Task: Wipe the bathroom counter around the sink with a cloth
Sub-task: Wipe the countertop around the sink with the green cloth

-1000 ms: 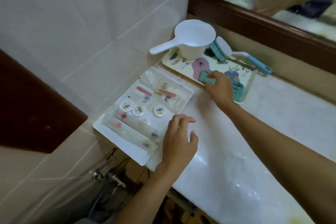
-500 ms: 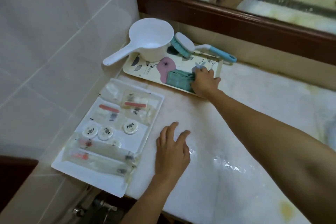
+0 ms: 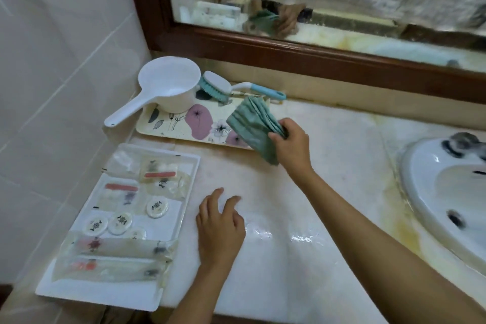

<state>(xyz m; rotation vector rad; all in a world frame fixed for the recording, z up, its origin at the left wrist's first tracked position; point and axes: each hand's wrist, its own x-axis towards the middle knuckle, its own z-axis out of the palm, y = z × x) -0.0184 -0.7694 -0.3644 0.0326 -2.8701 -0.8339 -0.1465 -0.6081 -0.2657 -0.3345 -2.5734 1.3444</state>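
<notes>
Green folded cloth (image 3: 252, 126) is hanging pinched in the right hand (image 3: 292, 143), above the flowered tray (image 3: 168, 123) left of the sink (image 3: 447, 192). Left hand (image 3: 219, 229) is resting empty, fingers spread, on the counter (image 3: 328, 166). Wiping not yet begun; next, the cloth needs lowering flat beside the sink.

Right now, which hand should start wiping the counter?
The right hand, probably. It already grips the green cloth, lifted above the floral tray. The left hand holds nothing, spread flat on the counter.
</notes>
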